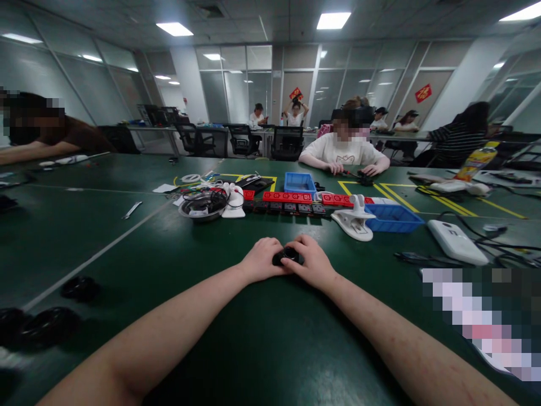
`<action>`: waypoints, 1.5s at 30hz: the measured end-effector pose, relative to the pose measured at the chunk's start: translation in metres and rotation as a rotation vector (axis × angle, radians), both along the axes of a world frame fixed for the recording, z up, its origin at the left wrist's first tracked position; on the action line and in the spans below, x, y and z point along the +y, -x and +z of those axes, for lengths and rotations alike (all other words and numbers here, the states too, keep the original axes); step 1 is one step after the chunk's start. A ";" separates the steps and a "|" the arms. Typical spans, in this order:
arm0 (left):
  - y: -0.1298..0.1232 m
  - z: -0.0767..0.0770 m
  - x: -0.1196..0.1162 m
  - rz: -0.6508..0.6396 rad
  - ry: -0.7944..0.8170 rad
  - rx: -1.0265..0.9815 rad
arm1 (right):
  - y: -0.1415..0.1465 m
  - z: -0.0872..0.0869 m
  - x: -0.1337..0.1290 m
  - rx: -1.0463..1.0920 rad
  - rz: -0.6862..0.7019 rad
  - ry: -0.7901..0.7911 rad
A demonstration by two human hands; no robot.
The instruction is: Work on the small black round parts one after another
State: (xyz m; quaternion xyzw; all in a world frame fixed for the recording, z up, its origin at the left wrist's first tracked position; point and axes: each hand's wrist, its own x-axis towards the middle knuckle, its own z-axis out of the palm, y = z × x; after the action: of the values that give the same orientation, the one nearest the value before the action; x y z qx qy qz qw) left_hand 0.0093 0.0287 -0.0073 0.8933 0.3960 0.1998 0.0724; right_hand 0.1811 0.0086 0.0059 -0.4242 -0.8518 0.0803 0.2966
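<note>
A small black ring-shaped object (291, 255) sits low over the green table, between my two hands. My left hand (264, 258) is closed around its left side. From the other side my right hand (310, 260) grips it, with the thumb laid along its front. The fingers cover much of it, so its exact kind is unclear. Similar glossy black rings, looking like coils, lie at the left: one ring (80, 288) apart and a larger ring (51, 327) nearer the edge.
Beyond my hands stand red and black power strips (291, 204), a white clip stand (355, 219), a blue tray (391, 217) and a metal bowl (203, 204) of cables. A white power bank (457, 242) lies right. A co-worker (344, 146) sits opposite.
</note>
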 end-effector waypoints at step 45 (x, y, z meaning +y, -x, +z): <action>-0.002 0.003 0.006 -0.045 0.105 -0.045 | 0.008 0.002 -0.002 0.094 -0.037 0.004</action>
State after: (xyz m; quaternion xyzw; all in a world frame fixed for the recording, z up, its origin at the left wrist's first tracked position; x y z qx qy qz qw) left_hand 0.0111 0.0351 -0.0042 0.8922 0.3842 0.1973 0.1324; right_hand 0.1735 0.0066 0.0082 -0.4362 -0.8287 0.0962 0.3371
